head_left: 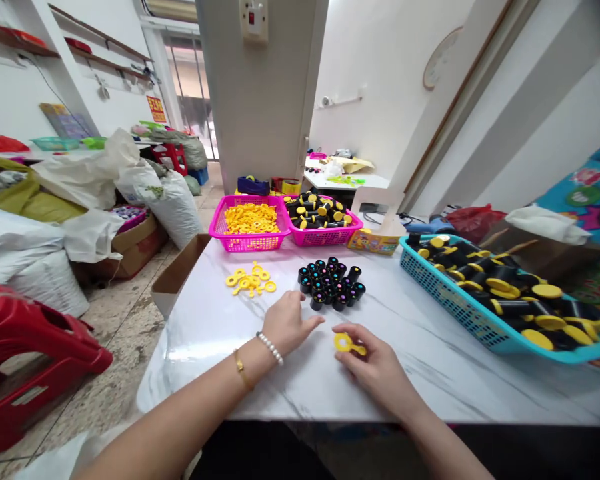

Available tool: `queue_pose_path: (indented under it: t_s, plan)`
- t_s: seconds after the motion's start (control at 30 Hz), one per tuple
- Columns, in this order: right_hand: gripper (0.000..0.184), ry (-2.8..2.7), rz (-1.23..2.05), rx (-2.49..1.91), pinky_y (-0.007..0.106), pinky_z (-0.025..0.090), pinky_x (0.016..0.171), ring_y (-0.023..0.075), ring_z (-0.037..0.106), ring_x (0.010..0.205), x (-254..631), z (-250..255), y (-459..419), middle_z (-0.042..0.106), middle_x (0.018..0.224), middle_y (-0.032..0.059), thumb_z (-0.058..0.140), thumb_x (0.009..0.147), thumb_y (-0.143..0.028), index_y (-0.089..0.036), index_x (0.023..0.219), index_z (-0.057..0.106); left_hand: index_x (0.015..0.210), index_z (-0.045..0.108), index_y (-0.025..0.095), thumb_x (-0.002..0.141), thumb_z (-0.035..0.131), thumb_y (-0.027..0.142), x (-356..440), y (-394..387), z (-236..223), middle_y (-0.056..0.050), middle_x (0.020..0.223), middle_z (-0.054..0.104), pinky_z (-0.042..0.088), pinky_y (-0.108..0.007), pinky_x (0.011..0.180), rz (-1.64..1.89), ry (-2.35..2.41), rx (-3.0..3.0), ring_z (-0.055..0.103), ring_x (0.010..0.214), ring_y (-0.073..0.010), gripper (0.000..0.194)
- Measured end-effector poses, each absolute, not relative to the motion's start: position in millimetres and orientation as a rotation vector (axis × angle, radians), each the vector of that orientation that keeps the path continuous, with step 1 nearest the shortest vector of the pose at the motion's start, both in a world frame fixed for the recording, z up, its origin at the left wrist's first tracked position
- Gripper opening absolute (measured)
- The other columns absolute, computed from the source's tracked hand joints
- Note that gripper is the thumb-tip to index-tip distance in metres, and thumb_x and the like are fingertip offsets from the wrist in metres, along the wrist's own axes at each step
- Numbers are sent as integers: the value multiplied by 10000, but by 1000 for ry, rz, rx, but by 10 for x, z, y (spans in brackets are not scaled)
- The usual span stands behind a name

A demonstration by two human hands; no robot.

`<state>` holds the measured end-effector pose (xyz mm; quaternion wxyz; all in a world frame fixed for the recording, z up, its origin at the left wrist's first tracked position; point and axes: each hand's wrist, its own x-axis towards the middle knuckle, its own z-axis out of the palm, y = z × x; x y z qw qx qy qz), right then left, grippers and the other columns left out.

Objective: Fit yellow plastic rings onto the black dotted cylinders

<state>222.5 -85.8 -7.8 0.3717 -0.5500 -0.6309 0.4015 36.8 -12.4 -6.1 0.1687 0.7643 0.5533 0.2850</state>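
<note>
My right hand [375, 363] pinches a yellow plastic ring piece [343, 343] with a short knobbed stem, held just above the white marbled table [290, 393]. My left hand [287, 321] reaches to the near left edge of a cluster of short black cylinders [333, 283], thumb spread away from the fingers. Its fingertips are partly hidden behind the hand, and I see nothing held in it. The cylinders stand upright, with small blue, pink or purple dots on their tops. To their left lies a loose pile of yellow ring pieces [250, 280].
Behind stand a pink basket [250, 245] of yellow pieces and another pink basket [325, 237] of black cylinders with yellow ends. A teal basket [450, 300] of similar cylinders stands right. A small printed box [374, 243] is at the back. Left are a cardboard box [180, 273] and red stool [35, 360].
</note>
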Motion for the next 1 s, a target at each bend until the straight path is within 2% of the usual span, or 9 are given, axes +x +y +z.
queue_pose_path:
  t_s: [0.13,0.3,0.4,0.53,0.6,0.7,0.8,0.9,1.0]
  plan:
    - [430,-1292,1308,-1465,236,406,537,107,499,535,2431,-60,-966,521,678,-46,577,750,-244,-186,1173,530,956,615,151,740,630,554,647,81,-90,-96,921,649,454,-322,714,676,1711,2164,615,857,-245,458]
    - [480,-1273,1488,-1422,241,410,645,105,528,636,2564,-19,-989,612,763,-1,538,781,-224,-153,1256,535,949,638,203,784,614,382,540,-26,-72,-46,903,657,439,-273,734,617,1641,2209,604,849,-192,245]
    - [448,-1339,1393,-1431,254,421,650,109,530,627,2629,-17,-928,598,737,7,536,848,-361,-154,1243,571,927,642,200,758,649,357,272,-336,-75,-33,881,649,434,-262,731,604,1535,2219,591,816,-177,231]
    - [602,-1283,1343,-1385,255,452,590,113,561,570,2498,24,-846,593,720,-22,661,778,-382,-203,1317,461,940,633,187,761,665,367,-8,-734,-81,-30,863,640,426,-264,716,610,1529,2162,578,789,-171,255]
    - [583,-1271,1479,-1318,251,464,563,121,585,558,2330,74,-808,610,708,-29,708,740,-356,-210,1251,469,960,629,181,765,669,348,-51,-831,-95,-28,864,639,421,-261,715,622,1554,2129,575,787,-166,260]
    - [329,-1376,1638,-1201,242,474,559,114,581,554,2034,137,-720,627,679,-11,732,710,-340,-168,947,582,985,633,178,779,655,300,-37,-869,-138,-23,864,633,414,-254,714,669,1581,2108,572,784,-156,240]
    - [262,-1499,1618,-1196,196,412,455,80,508,499,1789,125,-589,605,644,-8,753,671,-350,-147,737,601,956,654,193,800,634,319,-18,-860,-186,-11,812,615,399,-247,668,697,1573,2121,562,747,-147,202]
    - [273,-1516,1592,-1295,160,284,357,53,398,409,1645,52,-476,516,501,-50,747,672,-373,-156,692,583,933,665,214,800,635,335,-31,-863,-207,-1,800,607,393,-246,660,698,1558,2127,562,743,-146,182]
    - [286,-1452,1587,-1324,157,295,351,53,391,393,1583,-16,-446,519,484,-51,722,704,-399,-167,697,556,904,660,215,805,630,354,-47,-878,-199,0,806,609,396,-252,660,688,1581,2110,572,750,-150,173]
